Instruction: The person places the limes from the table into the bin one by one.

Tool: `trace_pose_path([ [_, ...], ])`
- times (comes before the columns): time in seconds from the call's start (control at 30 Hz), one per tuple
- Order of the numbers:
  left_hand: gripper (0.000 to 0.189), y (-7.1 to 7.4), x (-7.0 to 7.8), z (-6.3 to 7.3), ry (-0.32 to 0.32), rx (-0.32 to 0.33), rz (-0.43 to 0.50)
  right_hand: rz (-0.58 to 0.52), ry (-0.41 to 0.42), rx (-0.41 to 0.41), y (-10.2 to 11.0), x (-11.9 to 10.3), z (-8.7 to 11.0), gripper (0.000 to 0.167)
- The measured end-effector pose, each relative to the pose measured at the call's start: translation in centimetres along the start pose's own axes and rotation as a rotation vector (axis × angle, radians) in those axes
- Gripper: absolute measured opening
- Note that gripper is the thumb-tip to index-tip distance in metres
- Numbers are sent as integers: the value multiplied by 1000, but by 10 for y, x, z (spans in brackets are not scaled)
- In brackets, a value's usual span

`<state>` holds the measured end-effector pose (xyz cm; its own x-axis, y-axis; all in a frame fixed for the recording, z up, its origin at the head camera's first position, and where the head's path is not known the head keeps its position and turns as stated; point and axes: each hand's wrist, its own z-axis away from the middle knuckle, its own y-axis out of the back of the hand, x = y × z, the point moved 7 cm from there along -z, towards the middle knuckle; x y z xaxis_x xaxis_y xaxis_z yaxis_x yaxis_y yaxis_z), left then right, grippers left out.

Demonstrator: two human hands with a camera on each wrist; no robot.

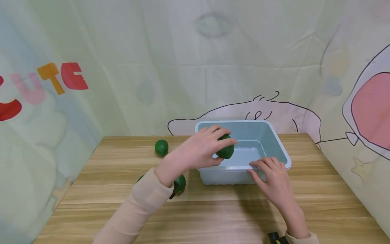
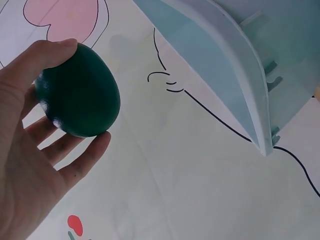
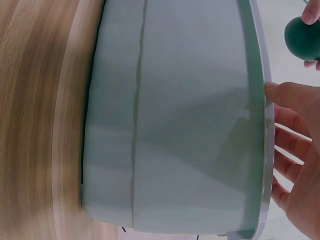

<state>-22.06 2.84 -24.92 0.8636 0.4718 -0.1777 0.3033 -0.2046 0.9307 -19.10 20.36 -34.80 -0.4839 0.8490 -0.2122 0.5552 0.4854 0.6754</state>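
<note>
Got the left hand (image 1: 204,147) curled round a glossy green egg-shaped thing (image 1: 225,146), gripping it with the thumb on one side and the fingers on the other. Holding it up higher than the rim of a pale blue tub (image 1: 226,177), with the tub's opening right behind it in the head view.

Got the right hand (image 1: 274,179) too, just to the right of the left one and a bit closer to the body, pinching the tub's near rim: thumb against the outer wall, fingers hooked over toward the inside.

Can see more green stuff round the left arm. Spotted a round green piece (image 1: 161,148) to the left of the left hand, sitting apart on the wood-grain bench (image 1: 219,217). Also caught a half-hidden green piece (image 1: 180,183) just beside the left wrist, plus a sliver of green (image 1: 140,177) across the left sleeve (image 1: 137,203). Can't tell its full shape.

Noticed a small black thing (image 1: 275,238) beside the right cuff (image 1: 304,239), too cut off to identify. Past both hands, can see a pale backdrop (image 1: 158,67) with bright lettering (image 1: 67,78) far left of the left one and a pink balloon drawing (image 1: 373,108) far right of the right one.
</note>
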Motion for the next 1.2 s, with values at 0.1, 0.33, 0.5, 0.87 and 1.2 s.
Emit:
trace_pose_path([
  [0.1, 52, -1, -4, -2, 15, 4, 32, -3, -5, -4, 0, 0, 0, 22],
  [0.33, 52, -7, -14, -7, 62, 1, 94, -1, -1, 2, 0, 0, 1, 22],
  [0.5, 52, -15, -23, -8, 91, -6, 143, -2, -4, 0, 0, 1, 1, 22],
  [0.87, 53, -30, -39, -17, 166, -79, 203, -4, 3, 6, 0, 0, 0, 21],
  [1.2, 53, -39, -49, -26, 204, -109, 215, -2, 0, 6, 0, 1, 0, 21],
])
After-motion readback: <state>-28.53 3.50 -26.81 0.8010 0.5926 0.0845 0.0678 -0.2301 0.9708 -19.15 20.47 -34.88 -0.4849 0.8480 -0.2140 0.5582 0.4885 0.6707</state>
